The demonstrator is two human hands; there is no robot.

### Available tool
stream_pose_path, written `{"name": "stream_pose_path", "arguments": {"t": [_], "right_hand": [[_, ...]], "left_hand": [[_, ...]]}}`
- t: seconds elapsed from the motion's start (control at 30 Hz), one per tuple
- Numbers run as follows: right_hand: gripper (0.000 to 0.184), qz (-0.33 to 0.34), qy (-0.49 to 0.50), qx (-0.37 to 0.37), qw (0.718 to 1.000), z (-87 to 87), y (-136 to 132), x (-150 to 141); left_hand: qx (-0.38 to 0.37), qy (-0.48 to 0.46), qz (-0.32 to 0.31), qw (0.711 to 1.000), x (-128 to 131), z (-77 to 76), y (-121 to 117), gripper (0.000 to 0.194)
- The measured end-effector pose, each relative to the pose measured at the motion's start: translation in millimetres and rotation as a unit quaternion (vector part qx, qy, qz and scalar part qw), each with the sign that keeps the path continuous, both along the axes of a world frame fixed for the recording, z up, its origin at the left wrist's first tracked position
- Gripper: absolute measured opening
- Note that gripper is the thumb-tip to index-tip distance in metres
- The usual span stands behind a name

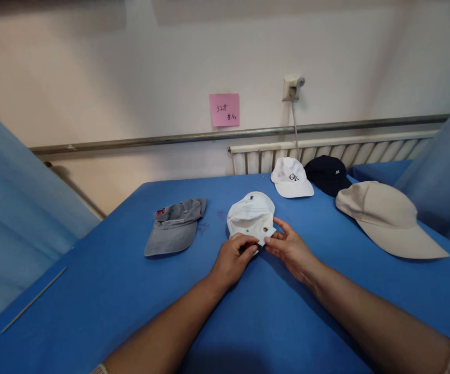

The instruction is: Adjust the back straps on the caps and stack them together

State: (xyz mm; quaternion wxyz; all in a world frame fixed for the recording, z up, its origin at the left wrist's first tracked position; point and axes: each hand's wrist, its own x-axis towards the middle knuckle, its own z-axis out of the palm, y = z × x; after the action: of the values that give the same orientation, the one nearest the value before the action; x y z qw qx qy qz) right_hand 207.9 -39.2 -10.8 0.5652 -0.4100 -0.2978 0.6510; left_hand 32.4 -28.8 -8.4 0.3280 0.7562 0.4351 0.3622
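Observation:
A white cap [250, 212] lies on the blue surface in front of me, its back strap side toward me and a small dark emblem on the far part. My left hand [235, 259] pinches the near edge of this cap at the strap, thumb and forefinger closed together. From the other side, my right hand [293, 254] grips a white strap end beside a small metal buckle, with its thumb and fingertips on it. Fingers partly cover the strap, so how it is fastened cannot be made out.
A grey cap [175, 228] lies to the left. At the back right are a white cap with black letters [292, 177] and a dark navy cap [327, 175]; a beige cap [384, 213] sits nearer. A thin stick [34, 299] lies far left. Blue curtains [10, 208] flank the table.

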Motion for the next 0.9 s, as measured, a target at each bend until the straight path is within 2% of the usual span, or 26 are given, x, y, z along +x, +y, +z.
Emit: {"name": "stream_pose_path", "arguments": {"t": [0.13, 0.23, 0.33, 0.4, 0.5, 0.57, 0.6, 0.67, 0.77, 0.9], "right_hand": [[0.092, 0.018, -0.052, 0.041, 0.998, 0.9, -0.6, -2.5], [0.098, 0.041, -0.091, 0.066, 0.993, -6.9, 2.8, -2.1], [0.087, 0.024, -0.181, 0.07, 0.981, -19.4, 8.9, 1.6], [0.068, -0.007, -0.292, 0.081, 0.953, -25.1, 12.8, 7.2], [0.038, -0.077, -0.478, 0.13, 0.865, -23.8, 16.0, 18.9], [0.025, -0.092, -0.546, 0.169, 0.815, -19.0, 16.6, 24.9], [0.021, -0.075, -0.56, 0.188, 0.804, -16.8, 16.6, 26.4], [0.016, -0.007, -0.56, 0.221, 0.798, -15.0, 16.2, 25.9], [0.013, 0.088, -0.553, 0.273, 0.782, -18.0, 14.5, 19.7], [0.019, 0.109, -0.603, 0.309, 0.727, -21.5, 11.3, 11.8]], "left_hand": [[-0.068, -0.042, 0.018, 0.997, 1.2, -1.1, 0.8, 0.021], [-0.094, -0.068, 0.023, 0.993, -0.6, -4.6, 5.0, 0.025], [-0.113, -0.072, 0.036, 0.99, -3.1, -7.6, 8.8, 0.028], [-0.119, -0.056, 0.048, 0.99, -4.4, -7.4, 9.8, 0.029], [-0.095, 0.004, 0.055, 0.994, -6.2, -3.3, 8.5, 0.028], [-0.055, 0.061, 0.045, 0.996, -7.0, 0.9, 6.5, 0.024], [-0.031, 0.088, 0.039, 0.995, -7.3, 2.9, 5.4, 0.021], [0.011, 0.129, 0.032, 0.991, -7.4, 5.7, 3.5, 0.016], [0.042, 0.168, 0.021, 0.985, -8.0, 6.1, 3.3, 0.012], [0.028, 0.179, -0.003, 0.983, -11.6, 1.4, 8.5, 0.013]]}}
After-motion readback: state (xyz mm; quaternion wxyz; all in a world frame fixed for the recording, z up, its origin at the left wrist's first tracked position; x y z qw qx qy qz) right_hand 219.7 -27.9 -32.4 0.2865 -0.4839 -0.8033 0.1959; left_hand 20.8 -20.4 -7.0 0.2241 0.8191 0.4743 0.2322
